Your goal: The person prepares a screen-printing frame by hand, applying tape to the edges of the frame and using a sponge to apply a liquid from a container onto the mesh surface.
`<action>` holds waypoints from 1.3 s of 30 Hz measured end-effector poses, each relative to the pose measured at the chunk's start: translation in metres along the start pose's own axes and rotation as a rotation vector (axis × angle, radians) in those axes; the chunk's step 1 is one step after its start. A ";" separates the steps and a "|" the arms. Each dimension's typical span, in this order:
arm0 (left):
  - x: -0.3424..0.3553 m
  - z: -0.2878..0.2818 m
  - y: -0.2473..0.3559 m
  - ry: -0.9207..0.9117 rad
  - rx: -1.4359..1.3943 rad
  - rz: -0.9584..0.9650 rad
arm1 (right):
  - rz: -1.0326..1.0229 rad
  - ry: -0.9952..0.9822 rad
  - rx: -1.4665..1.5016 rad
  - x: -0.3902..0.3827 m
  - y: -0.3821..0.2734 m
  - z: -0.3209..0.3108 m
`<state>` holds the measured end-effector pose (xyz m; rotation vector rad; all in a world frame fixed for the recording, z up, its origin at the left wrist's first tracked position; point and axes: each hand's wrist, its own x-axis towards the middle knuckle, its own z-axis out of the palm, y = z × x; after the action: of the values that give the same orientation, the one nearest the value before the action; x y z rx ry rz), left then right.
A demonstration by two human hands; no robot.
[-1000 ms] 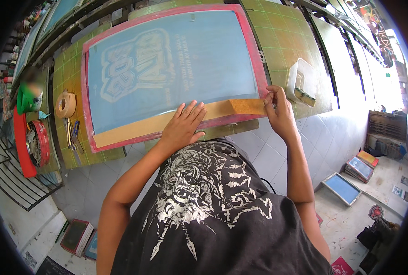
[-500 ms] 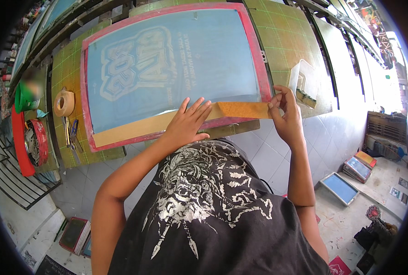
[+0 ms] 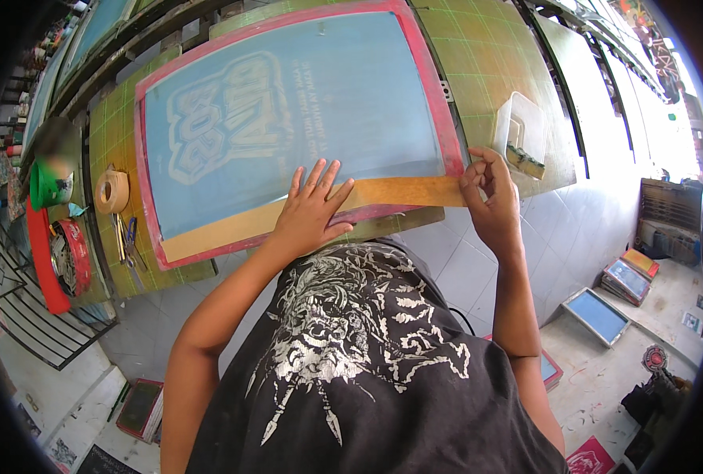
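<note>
A screen printing frame (image 3: 444,126) with pink-red edges and blue mesh (image 3: 367,103) lies in front of me, pale mirrored lettering on the mesh. A strip of brown tape (image 3: 407,191) runs along its near edge. My left hand (image 3: 310,212) lies flat on the strip near its middle, fingers spread. Left of that hand the tape lies flat along the edge. Between my hands it looks darker and slightly raised. At the frame's near right corner my right hand (image 3: 492,193) pinches the strip's right end between thumb and fingers.
On the left are a tape roll (image 3: 113,192), scissors (image 3: 131,235), a red round tin (image 3: 73,257) of tools and a green container (image 3: 47,186). A clear plastic tub (image 3: 519,130) stands on the green board at right. Small framed screens (image 3: 596,316) rest lower right.
My left hand has slid a little left along the tape, leaving a longer raised stretch between the hands. My right hand keeps its pinch. The whole view has shifted slightly.
</note>
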<state>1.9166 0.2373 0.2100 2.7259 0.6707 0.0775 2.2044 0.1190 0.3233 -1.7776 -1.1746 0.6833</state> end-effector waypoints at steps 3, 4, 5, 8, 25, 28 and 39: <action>-0.003 0.000 0.000 -0.054 0.009 0.014 | -0.037 0.015 -0.062 0.003 0.003 0.000; -0.001 0.001 0.001 -0.054 0.000 0.013 | -0.060 0.014 -0.093 0.005 0.005 -0.001; 0.001 0.001 0.003 -0.062 -0.013 0.008 | -0.036 0.021 -0.085 0.006 0.009 -0.001; 0.006 0.001 0.006 -0.001 -0.024 0.033 | 0.011 0.035 -0.056 0.009 0.023 0.000; 0.097 0.018 0.046 -0.069 0.007 0.217 | 0.178 0.090 -0.003 0.016 0.101 0.003; 0.112 0.022 0.051 -0.060 0.017 0.245 | 0.099 0.116 -0.150 0.013 0.111 0.000; 0.134 0.031 0.061 -0.057 0.033 0.222 | -0.174 -0.251 -0.841 -0.022 0.121 0.025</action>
<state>2.0664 0.2383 0.1973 2.8125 0.3541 0.0413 2.2279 0.0873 0.2042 -2.2544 -1.9591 0.3173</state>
